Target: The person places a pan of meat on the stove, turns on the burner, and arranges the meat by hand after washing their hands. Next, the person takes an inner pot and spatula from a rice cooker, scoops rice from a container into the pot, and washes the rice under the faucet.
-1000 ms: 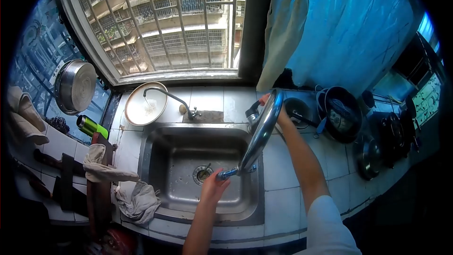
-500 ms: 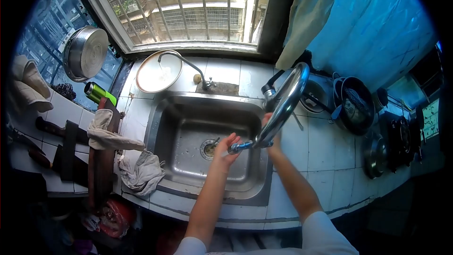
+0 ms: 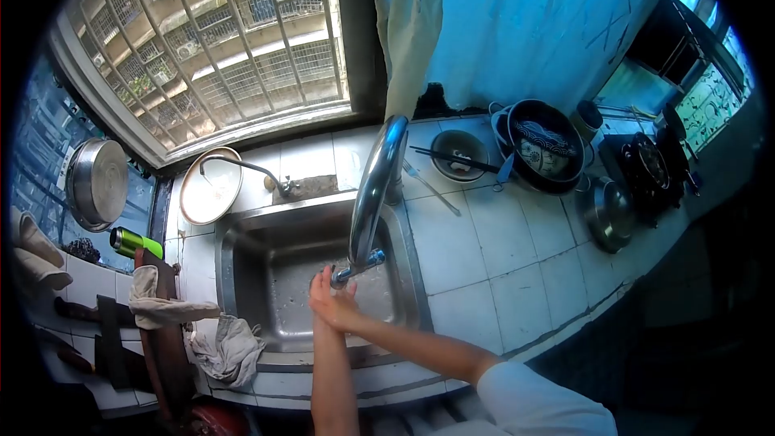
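Observation:
A steel pan (image 3: pixel 373 186) stands on edge over the steel sink (image 3: pixel 242 274), its rim reaching up toward the window and its blue handle (image 3: pixel 353 266) pointing down. Both my hands meet at that handle above the sink's right half. My left hand (image 3: pixel 323 295) comes straight up from below and closes on the handle's end. My right hand (image 3: pixel 353 316), on an arm crossing in from the lower right, is pressed against the left one just under the handle. The sink's drain is hidden behind my hands.
A curved faucet (image 3: pixel 250 169) rises behind the sink beside a round white plate (image 3: pixel 208 190). On the tiled counter to the right lie a bowl with chopsticks (image 3: pixel 458 155), a black pot of dishes (image 3: pixel 545 145), a steel lid (image 3: pixel 609 211) and a stove (image 3: pixel 646 163). Cloths (image 3: pixel 230 349) and a green bottle (image 3: pixel 133 242) lie left.
My right hand slid down from the pan's rim to the handle beside my left hand. The pan stands more upright, and the view has swung to the right.

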`<action>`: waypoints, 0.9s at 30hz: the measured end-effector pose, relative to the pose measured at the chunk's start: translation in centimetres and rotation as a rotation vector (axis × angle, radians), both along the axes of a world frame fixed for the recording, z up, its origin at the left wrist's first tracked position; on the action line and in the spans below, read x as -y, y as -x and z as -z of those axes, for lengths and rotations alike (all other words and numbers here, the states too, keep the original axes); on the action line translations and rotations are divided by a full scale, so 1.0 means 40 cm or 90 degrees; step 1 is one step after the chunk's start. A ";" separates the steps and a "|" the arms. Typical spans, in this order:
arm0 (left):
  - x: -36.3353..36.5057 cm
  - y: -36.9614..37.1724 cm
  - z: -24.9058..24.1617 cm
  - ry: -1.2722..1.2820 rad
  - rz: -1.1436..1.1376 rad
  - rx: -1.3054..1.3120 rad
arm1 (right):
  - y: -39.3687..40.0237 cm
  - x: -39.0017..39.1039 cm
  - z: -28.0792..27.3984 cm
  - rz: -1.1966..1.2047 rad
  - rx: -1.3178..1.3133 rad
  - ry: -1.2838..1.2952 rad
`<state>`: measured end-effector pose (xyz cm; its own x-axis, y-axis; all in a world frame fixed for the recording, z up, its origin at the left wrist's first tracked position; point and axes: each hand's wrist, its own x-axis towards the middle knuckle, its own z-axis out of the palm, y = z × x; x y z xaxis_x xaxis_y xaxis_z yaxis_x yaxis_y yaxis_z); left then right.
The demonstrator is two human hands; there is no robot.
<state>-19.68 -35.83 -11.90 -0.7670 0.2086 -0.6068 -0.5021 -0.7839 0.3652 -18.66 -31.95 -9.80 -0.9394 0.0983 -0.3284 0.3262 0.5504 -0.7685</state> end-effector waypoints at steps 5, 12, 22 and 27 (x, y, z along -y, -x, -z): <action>-0.018 0.022 -0.028 -0.026 0.035 -0.095 | 0.040 0.005 0.044 0.060 -0.059 0.096; 0.037 0.020 0.039 0.110 0.004 -0.069 | 0.037 -0.144 -0.098 0.033 -0.098 0.039; 0.026 -0.077 -0.025 0.629 0.128 -0.150 | 0.446 -0.360 -0.235 -0.099 -0.151 -1.010; 0.056 -0.116 -0.078 0.755 0.119 -0.281 | 0.429 -0.355 -0.337 -0.266 0.002 -1.137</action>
